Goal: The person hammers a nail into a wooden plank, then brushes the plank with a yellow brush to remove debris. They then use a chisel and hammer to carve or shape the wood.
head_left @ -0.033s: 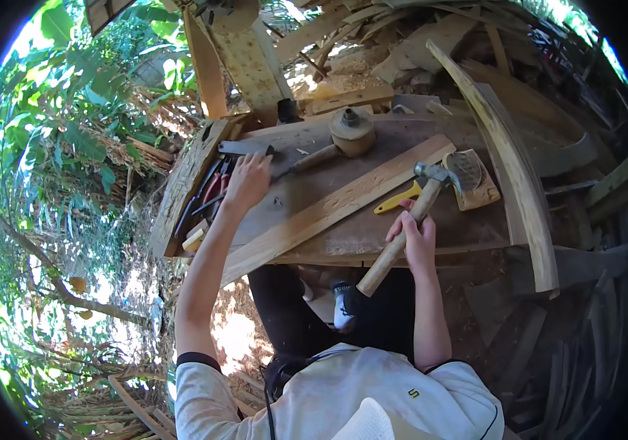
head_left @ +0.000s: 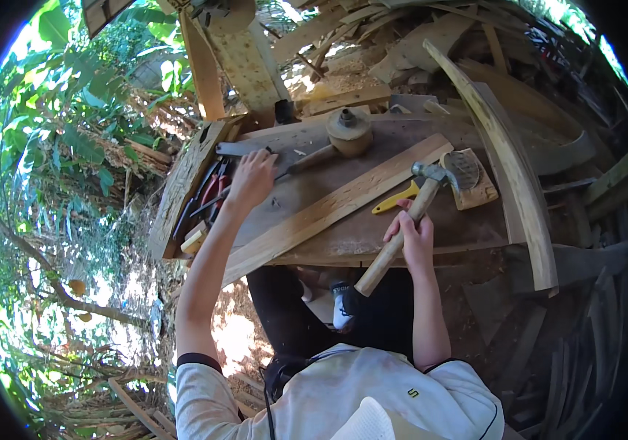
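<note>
My right hand is closed around the wooden handle of a hammer, held slantwise over the near edge of the bench. The hammer's metal head points up and right, beside a small wooden block. My left hand is at the bench's left part, fingers curled down by a flat grey metal tool; what they grip is mostly hidden. A dark thin piece shows at its right side, close to the handle of a round wooden mallet. Red-handled pliers lie left of that hand.
A long plank lies diagonally across the workbench. Beside it is a yellow-handled tool. A long curved pole leans at the right. Scrap wood is piled behind, and plants grow at left.
My left hand has shifted slightly to the right and turned a little. My right hand keeps hold of the hammer in nearly the same place.
</note>
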`<state>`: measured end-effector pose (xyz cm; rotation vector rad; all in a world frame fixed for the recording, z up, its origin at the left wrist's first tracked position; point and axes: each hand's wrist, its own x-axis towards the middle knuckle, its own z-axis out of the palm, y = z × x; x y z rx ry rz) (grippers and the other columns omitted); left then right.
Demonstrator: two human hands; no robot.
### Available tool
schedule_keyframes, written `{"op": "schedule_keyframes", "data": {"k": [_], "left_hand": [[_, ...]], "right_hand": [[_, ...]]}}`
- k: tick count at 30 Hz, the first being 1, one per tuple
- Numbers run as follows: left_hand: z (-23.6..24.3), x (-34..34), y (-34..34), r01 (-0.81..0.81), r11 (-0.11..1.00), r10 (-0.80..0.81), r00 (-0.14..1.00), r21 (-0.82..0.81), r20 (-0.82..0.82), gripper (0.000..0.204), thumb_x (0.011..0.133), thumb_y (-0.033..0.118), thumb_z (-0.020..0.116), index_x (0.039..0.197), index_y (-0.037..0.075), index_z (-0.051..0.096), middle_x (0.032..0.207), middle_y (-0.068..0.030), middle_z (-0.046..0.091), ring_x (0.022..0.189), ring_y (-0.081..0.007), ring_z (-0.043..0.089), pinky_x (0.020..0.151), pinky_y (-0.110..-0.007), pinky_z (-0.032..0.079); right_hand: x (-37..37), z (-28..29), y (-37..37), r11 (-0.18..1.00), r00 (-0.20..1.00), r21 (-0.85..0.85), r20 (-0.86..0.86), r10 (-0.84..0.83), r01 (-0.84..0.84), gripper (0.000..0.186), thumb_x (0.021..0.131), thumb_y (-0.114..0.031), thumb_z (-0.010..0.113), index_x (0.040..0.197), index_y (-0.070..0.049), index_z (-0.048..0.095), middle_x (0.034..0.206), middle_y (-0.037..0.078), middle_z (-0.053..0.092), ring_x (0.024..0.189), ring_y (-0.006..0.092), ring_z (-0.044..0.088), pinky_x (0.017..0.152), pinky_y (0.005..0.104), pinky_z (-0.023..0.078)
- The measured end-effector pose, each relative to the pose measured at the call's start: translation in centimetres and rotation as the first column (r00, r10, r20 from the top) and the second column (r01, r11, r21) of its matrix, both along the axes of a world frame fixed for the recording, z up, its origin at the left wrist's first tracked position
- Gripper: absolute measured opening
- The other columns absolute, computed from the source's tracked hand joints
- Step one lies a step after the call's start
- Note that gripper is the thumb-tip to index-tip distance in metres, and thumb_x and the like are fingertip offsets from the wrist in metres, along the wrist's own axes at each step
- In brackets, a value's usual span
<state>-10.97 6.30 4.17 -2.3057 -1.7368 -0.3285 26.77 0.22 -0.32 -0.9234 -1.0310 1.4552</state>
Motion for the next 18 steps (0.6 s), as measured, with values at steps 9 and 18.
{"op": "schedule_keyframes", "data": {"k": [9,18], "left_hand": [[-0.9,9.2,5.6,0.025,0.998,-0.031,0.995,-0.065,-0.097,0.029,0.094,0.024,0.07,0.113,0.004,0.065,0.111,-0.0146,0.065,0.111,-0.0325,0.061,0.099,-0.045,0.047],[1.5,12.4,-4.3,0.451,0.88,-0.45,0.892,0.146,-0.04,0.037,0.099,0.015,0.059,0.133,0.006,0.05,0.109,-0.0142,0.055,0.094,-0.0342,0.066,0.082,-0.044,0.055]], "right_hand": [[-0.2,-0.3,0.6,0.999,0.999,0.039,-0.037,0.018,-0.016,0.033,0.106,-0.014,0.052,0.133,0.004,0.051,0.072,0.005,0.056,0.062,0.016,0.06,0.066,0.0296,0.053],[0.4,-1.4,0.8,1.0,0.998,-0.003,-0.064,0.005,-0.006,0.033,0.105,-0.012,0.051,0.135,0.003,0.05,0.073,0.006,0.057,0.063,0.0169,0.061,0.066,0.0322,0.054]]}}
